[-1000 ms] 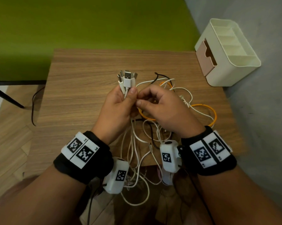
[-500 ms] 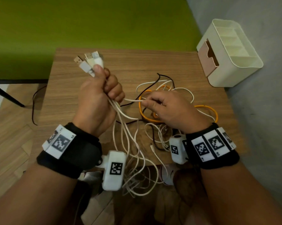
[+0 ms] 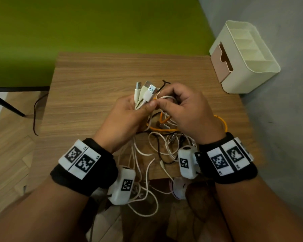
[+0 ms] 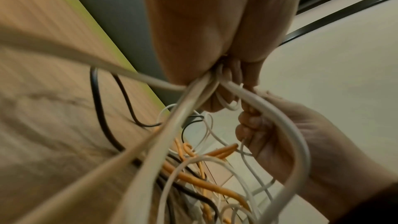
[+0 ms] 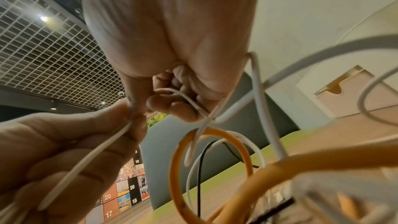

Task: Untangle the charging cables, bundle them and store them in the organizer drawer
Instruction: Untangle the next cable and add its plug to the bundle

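Three smooth white USB plugs (image 3: 145,92) fanned above the left hand (image 3: 128,116).

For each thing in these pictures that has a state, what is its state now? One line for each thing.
Left hand: grips a bunch of white cables just below their USB plugs.
Right hand: pinches a thin white cable beside the left thumb.
White cables: plug ends gathered, the rest loose and tangled.
Orange cable: looped on the table, tangled with the others.
Black cable: tangled in the pile.
Organizer: upright, drawer shut.
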The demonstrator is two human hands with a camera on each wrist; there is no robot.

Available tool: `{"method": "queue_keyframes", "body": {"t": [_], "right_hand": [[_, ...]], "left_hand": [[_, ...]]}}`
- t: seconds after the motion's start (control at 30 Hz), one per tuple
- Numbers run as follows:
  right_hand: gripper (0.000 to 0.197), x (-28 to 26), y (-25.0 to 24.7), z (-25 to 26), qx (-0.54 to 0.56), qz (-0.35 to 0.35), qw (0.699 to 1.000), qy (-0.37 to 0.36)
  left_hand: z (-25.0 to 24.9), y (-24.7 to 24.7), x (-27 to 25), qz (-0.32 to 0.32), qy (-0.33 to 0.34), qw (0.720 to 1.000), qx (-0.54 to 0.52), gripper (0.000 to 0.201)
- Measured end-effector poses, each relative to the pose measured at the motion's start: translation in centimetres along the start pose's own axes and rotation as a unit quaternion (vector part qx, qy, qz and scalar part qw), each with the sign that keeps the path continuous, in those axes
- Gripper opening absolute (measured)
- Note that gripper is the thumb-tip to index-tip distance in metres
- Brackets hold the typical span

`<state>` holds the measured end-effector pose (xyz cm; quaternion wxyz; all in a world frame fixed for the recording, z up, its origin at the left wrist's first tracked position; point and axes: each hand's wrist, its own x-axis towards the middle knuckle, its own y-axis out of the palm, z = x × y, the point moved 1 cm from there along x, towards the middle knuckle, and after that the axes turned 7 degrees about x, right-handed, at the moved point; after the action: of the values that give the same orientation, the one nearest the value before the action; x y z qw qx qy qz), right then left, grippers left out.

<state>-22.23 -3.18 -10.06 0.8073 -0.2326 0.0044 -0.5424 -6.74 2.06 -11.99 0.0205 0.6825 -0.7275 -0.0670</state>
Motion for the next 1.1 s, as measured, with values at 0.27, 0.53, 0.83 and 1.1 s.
{"method": "queue_keyframes", "body": {"t": [0.27,0.53,0.83,1.1], "right_hand": [[0.014,0.0,-1.1,0.6,-0.033,0.065,0.997,0.039],[0.019,0.2,-3.1,-0.3,-0.154,0.071,0.981,0.091],[0.013,0.6,-3.3,-0.5,-0.144,-0.013,0.989,0.006],[0.01,0.3,-2.5,-0.4,-0.106,0.052,0.993,-0.003]], "left_hand": [[-0.2,-0.8,0.2,-0.016,-0.007,0.999,-0.04,0.017],[-0.8,-1.6,0.1,0.002,-0.01,0.995,-0.104,0.014],[0.8,-1.9,0.5,-0.081,-0.087,0.968,0.22,0.017],[-0.3,-1.6,0.5,-0.19,-0.052,0.952,0.235,0.022]]}}
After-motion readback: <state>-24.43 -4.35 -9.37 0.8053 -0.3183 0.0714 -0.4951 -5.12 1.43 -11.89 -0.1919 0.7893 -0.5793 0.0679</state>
